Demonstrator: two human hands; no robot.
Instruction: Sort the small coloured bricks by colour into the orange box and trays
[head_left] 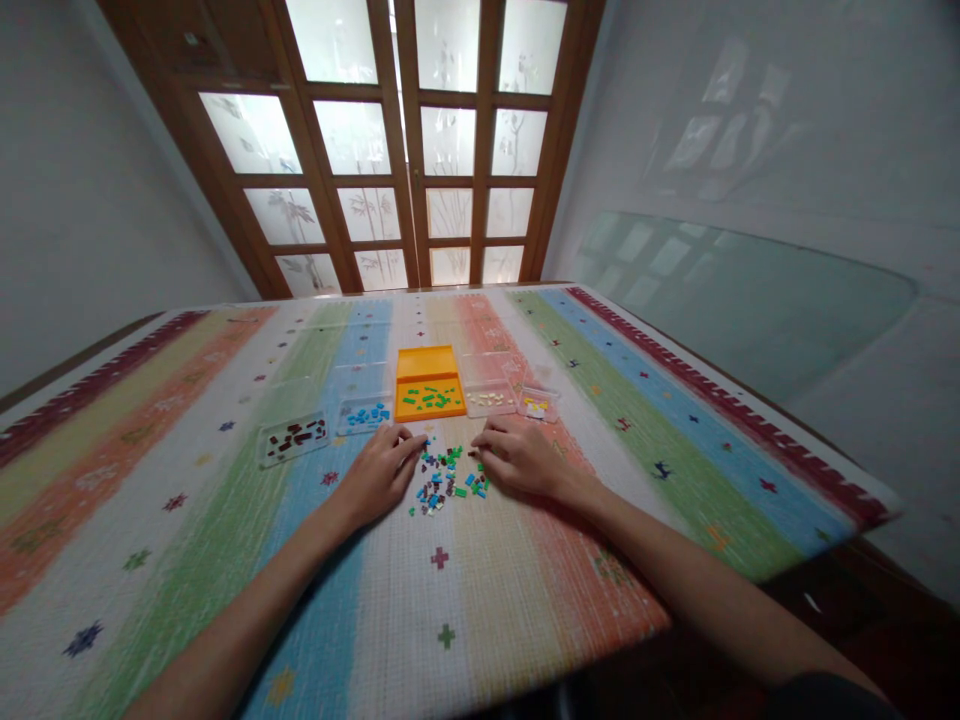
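A loose pile of tiny mixed toy bricks (pixel 448 478), green, blue, brown and pale, lies on the cloth between my two hands. At the pile's upper left is my left hand (pixel 384 472), its thumb and fingertips drawn together; what they hold, if anything, is too small to tell. Across from it, my right hand (pixel 519 458) rests on the cloth with curled fingers, a small brown brick (pixel 472 453) at its fingertips. Just beyond the hands stands an open orange case (pixel 427 361) with green bricks (pixel 431 397) in its front half.
Left of the case are clear boxes with blue bricks (pixel 367 415) and brown bricks (pixel 297 436). On its right, clear boxes hold cream bricks (pixel 491 399) and yellow and white pieces (pixel 536 406). A striped cloth (pixel 405 620) covers the table; its near edge slants across the lower right.
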